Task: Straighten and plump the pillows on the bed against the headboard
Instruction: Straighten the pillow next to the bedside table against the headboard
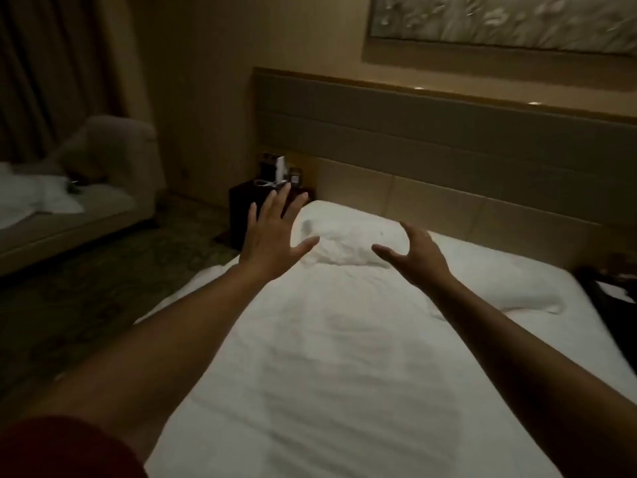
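A white pillow (348,236) lies flat at the head of the bed (327,357), close to the padded headboard (431,139). A second white pillow (510,284) lies flat to its right. My left hand (272,236) hovers at the first pillow's left end, fingers spread, holding nothing. At that pillow's right end is my right hand (417,253), fingers apart and curved, also holding nothing. Both arms stretch out over the white sheet. Whether either hand touches the pillow I cannot tell.
A dark nightstand (248,208) with small items stands left of the bed. Further left is a sofa (86,201) with white cloth on it, in front of curtains. Another dark object (610,288) sits at the bed's right edge. A framed picture (499,22) hangs above the headboard.
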The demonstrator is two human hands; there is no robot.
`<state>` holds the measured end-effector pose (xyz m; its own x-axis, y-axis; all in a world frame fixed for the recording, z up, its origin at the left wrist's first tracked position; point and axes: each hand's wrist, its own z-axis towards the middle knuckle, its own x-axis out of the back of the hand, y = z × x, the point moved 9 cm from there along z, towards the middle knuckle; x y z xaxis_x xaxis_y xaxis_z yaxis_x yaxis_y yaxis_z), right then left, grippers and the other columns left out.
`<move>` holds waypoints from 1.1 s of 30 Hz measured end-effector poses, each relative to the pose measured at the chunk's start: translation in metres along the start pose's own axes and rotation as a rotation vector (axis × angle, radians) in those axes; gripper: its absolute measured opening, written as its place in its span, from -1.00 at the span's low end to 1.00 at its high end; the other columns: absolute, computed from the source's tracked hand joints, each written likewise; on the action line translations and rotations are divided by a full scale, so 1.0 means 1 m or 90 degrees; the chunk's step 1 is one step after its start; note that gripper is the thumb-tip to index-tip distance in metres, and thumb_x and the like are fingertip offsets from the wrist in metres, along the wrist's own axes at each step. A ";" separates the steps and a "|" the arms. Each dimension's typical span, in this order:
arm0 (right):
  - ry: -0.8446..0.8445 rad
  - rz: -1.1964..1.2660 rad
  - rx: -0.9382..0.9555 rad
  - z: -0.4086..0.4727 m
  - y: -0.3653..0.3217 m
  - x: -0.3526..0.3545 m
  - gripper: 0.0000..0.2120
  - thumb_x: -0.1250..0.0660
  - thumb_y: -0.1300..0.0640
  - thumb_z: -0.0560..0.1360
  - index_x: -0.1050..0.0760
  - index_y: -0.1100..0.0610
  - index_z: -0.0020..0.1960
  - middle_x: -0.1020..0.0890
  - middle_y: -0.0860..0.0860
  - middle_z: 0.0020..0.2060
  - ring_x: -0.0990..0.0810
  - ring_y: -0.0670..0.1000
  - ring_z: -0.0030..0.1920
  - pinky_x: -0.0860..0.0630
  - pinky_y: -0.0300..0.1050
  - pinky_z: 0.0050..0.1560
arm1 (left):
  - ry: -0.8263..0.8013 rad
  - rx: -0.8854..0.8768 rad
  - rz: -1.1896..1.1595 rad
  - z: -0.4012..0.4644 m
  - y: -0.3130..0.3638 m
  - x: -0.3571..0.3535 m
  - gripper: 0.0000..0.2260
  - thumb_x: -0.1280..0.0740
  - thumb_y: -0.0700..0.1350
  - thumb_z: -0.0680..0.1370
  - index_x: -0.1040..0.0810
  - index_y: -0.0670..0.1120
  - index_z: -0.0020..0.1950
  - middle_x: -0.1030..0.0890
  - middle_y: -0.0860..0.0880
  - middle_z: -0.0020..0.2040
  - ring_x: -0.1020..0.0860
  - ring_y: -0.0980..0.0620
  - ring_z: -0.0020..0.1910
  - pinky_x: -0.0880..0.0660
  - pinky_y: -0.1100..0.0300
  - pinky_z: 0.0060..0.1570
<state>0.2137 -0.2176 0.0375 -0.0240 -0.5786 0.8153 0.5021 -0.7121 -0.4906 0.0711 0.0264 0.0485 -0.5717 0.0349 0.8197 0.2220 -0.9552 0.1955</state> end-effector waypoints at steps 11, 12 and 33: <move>0.008 0.031 0.338 -0.060 -0.231 -0.134 -0.20 -0.31 -0.40 0.46 -0.23 -0.05 0.57 -0.27 0.12 0.58 -0.18 0.19 0.58 -0.30 0.24 0.48 | 0.030 0.157 0.199 -0.176 -0.218 0.088 -0.21 -0.07 0.45 0.51 0.03 0.11 0.64 0.06 -0.03 0.67 0.05 -0.10 0.63 0.07 -0.28 0.54; 0.014 0.031 0.339 -0.061 -0.231 -0.132 -0.21 -0.31 -0.40 0.47 -0.23 -0.06 0.57 -0.26 0.11 0.58 -0.18 0.19 0.58 -0.30 0.24 0.48 | 0.042 0.152 0.202 -0.176 -0.218 0.088 -0.21 -0.05 0.45 0.51 0.03 0.11 0.64 0.07 -0.03 0.67 0.06 -0.10 0.63 0.07 -0.28 0.53; -0.076 0.177 0.293 -0.057 -0.685 -0.526 -0.16 -0.17 -0.52 0.44 -0.17 -0.12 0.58 -0.18 0.08 0.61 -0.09 0.15 0.60 -0.18 0.24 0.54 | 0.098 0.278 0.176 -0.259 -0.731 0.210 -0.22 -0.09 0.44 0.53 0.05 0.12 0.64 0.15 0.01 0.66 0.15 -0.02 0.63 0.10 -0.22 0.54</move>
<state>-0.1672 0.5520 -0.0721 0.2476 -0.6521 0.7165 0.8028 -0.2759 -0.5285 -0.4157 0.6560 -0.0618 -0.5467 -0.2753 0.7908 0.6699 -0.7105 0.2157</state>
